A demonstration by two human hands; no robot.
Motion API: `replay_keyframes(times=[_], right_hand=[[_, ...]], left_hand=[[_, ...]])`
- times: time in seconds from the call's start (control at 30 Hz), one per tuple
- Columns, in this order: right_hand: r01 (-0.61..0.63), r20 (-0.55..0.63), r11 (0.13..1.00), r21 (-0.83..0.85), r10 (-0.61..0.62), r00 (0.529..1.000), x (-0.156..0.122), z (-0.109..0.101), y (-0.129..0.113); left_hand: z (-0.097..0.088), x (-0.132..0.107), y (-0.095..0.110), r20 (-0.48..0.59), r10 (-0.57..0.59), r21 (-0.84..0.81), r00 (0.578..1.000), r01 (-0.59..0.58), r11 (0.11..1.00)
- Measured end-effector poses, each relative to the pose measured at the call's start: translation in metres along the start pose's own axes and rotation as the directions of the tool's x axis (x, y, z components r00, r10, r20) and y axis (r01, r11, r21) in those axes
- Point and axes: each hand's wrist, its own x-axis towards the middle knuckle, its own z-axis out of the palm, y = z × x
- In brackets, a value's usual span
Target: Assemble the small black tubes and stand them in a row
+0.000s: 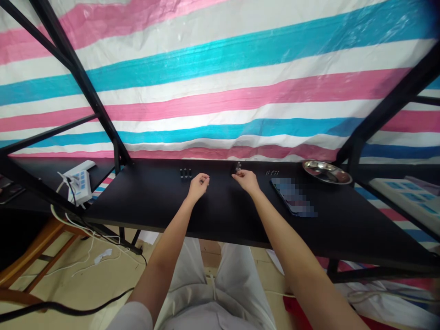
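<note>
My left hand [199,186] hovers low over the black table [220,215], its fingers curled together. Whatever lies inside them, if anything, is too small to make out. Just left of it, three small dark cylinders [185,173] stand upright in a row. My right hand [246,180] is closed in a pinch near the table's far edge. Small shiny pieces [238,166] show at its fingertips; whether they are held or only touched is unclear. Farther right lies a group of several tiny metal pieces [272,173], perhaps screws.
A phone-like slab [292,197] with a blurred screen lies right of my right forearm. Behind it sits a round metal dish [326,172]. Black frame posts [118,151] rise at both sides, with a striped sheet [223,105] behind. A power strip [79,185] with cables is at left.
</note>
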Motion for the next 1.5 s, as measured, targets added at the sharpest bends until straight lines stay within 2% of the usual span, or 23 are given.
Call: replay_keyframes(times=[0.13, 0.27, 0.4, 0.53, 0.7, 0.93, 1.1, 1.2, 1.27, 1.37, 1.43, 1.5], right_hand=[[-0.064, -0.027, 0.990, -0.123, 0.061, 0.998, 0.014, 0.004, 0.020], [-0.094, -0.023, 0.974, -0.208, 0.091, 0.996, 0.023, 0.014, 0.024], [-0.117, -0.006, 0.957, -0.265, 0.120, 0.993, 0.027, 0.023, 0.026], [-0.124, 0.019, 0.952, -0.280, 0.135, 0.991, 0.029, 0.025, 0.031], [-0.143, 0.038, 0.937, -0.319, 0.163, 0.986, 0.031, 0.020, 0.036], [-0.242, -0.032, 0.911, -0.335, 0.246, 0.969, 0.026, 0.013, 0.031], [-0.272, -0.005, 0.894, -0.356, 0.290, 0.957, 0.027, 0.012, 0.028], [-0.280, 0.025, 0.899, -0.337, 0.305, 0.952, 0.027, 0.008, 0.027], [-0.293, 0.035, 0.904, -0.310, 0.319, 0.947, 0.024, 0.003, 0.025], [-0.288, 0.001, 0.920, -0.266, 0.299, 0.954, 0.011, -0.003, 0.018], [-0.247, -0.028, 0.945, -0.215, 0.247, 0.969, -0.001, -0.004, 0.013], [-0.183, -0.020, 0.973, -0.139, 0.182, 0.983, -0.012, -0.002, 0.007]], left_hand=[[0.000, -0.008, -0.021, -0.070, -0.029, -0.006, 0.997, 0.029, 1.000], [-0.001, -0.014, -0.028, -0.103, -0.027, -0.014, 0.994, 0.026, 1.000], [-0.003, -0.015, -0.030, -0.119, -0.016, 0.032, 0.993, 0.020, 0.999], [-0.003, -0.016, -0.031, -0.115, 0.042, 0.105, 0.993, -0.030, 0.994], [-0.002, -0.017, -0.032, -0.112, 0.053, 0.160, 0.992, -0.034, 0.986], [-0.003, -0.018, -0.033, -0.109, 0.073, 0.177, 0.991, -0.053, 0.983], [-0.003, -0.019, -0.031, -0.111, 0.073, 0.191, 0.991, -0.050, 0.980], [-0.004, -0.021, -0.026, -0.156, 0.078, 0.216, 0.985, -0.043, 0.976], [-0.006, -0.021, -0.020, -0.228, 0.066, 0.248, 0.972, -0.008, 0.969], [-0.011, -0.016, -0.009, -0.327, -0.002, 0.305, 0.945, 0.107, 0.946], [-0.016, -0.009, 0.000, -0.310, -0.080, 0.361, 0.947, 0.195, 0.912], [-0.020, 0.000, 0.008, -0.242, -0.186, 0.448, 0.952, 0.280, 0.849]])
